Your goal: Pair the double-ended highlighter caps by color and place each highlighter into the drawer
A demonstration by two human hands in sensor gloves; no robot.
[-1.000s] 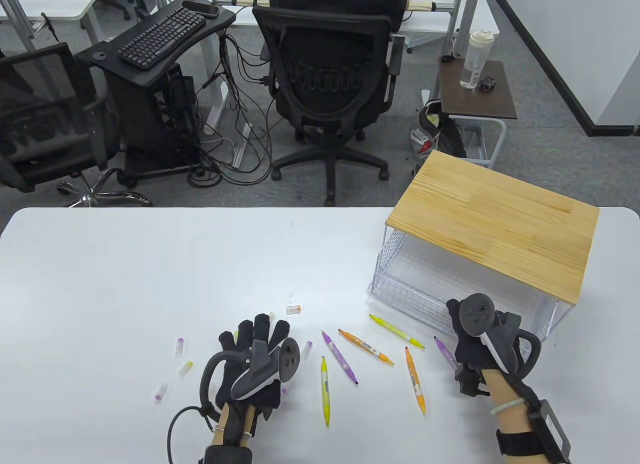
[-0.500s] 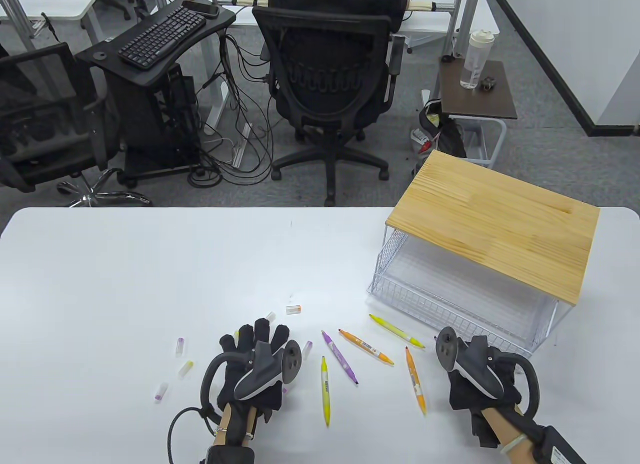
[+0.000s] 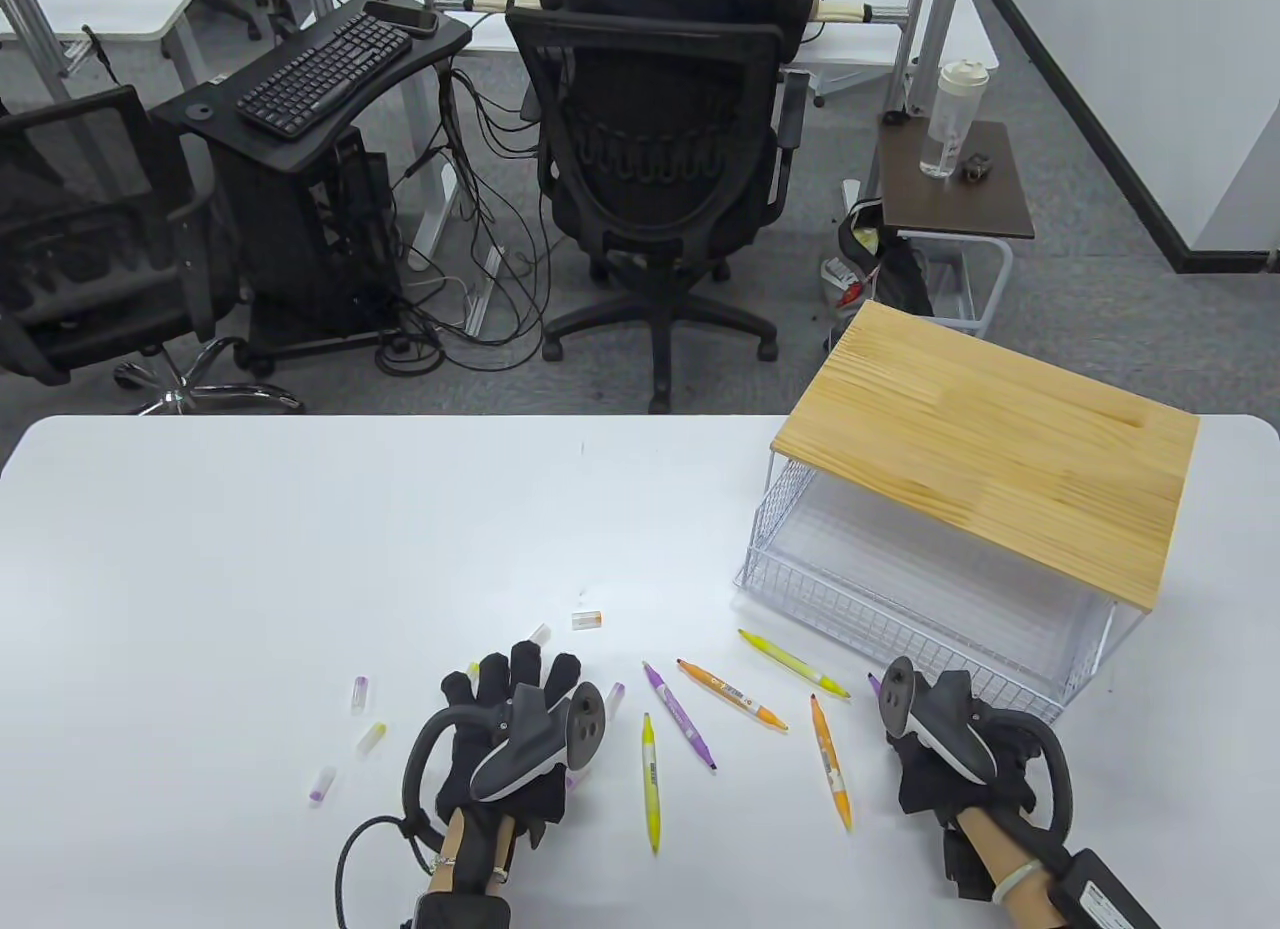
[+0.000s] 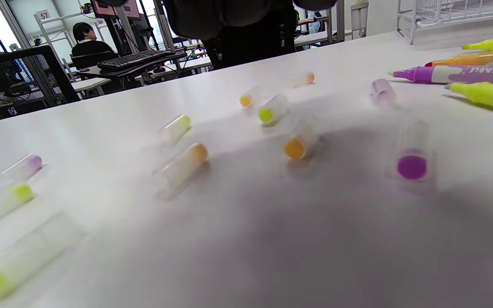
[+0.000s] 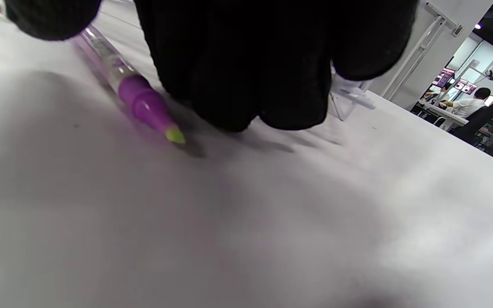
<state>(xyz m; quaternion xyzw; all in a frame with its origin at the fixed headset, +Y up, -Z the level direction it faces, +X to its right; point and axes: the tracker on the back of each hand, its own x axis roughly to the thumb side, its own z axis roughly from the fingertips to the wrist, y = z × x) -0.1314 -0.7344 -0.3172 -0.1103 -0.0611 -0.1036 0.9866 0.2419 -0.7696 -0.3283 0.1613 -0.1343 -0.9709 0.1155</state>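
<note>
Currently, the left hand (image 3: 510, 729) lies flat near the table's (image 3: 250, 529) front edge, fingers straight and spread, holding nothing, among scattered caps (image 4: 294, 147). The right hand (image 3: 950, 759) rests toward the front right corner, fingers curled down beside a purple highlighter (image 5: 137, 96); whether they grip it cannot be determined. Five more highlighters (image 3: 650, 781) lie between the hands. The wire drawer (image 3: 830, 599) stands open at the right edge.

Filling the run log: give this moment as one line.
left hand: flat above loose caps | right hand: on purple highlighter, grip unclear | drawer: open, no highlighters
</note>
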